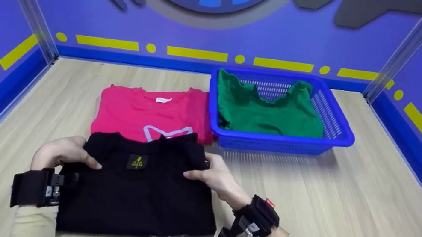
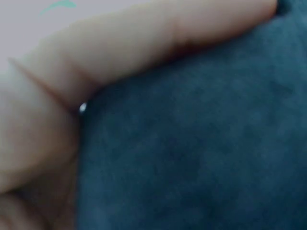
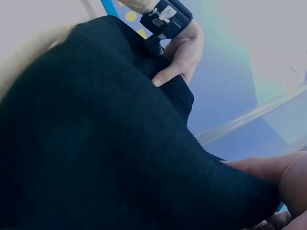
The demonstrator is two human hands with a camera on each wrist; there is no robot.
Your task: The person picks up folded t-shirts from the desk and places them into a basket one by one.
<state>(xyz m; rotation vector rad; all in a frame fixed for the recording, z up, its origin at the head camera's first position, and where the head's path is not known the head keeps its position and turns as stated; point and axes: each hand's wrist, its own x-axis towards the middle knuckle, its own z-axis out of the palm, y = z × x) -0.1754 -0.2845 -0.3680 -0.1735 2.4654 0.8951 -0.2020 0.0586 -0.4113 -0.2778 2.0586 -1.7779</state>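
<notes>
A folded black T-shirt [image 1: 140,201] with a dark neck label spans the space between both hands at the front of the table. My left hand [image 1: 68,152] grips its left shoulder edge, thumb on top and the other fingers tucked underneath. On the opposite shoulder my right hand [image 1: 220,178] pinches the cloth the same way. Dark fabric [image 2: 192,139] fills most of the left wrist view, with the thumb lying along its edge. In the right wrist view the shirt [image 3: 105,129] stretches between the two hands.
Behind the black shirt lies a folded pink T-shirt [image 1: 130,108] with a pale outline print, partly covered by it. A blue plastic basket [image 1: 276,143] stands at the back right, holding a folded green shirt [image 1: 272,114]. Blue panels [image 1: 207,39] wall the table's back and sides.
</notes>
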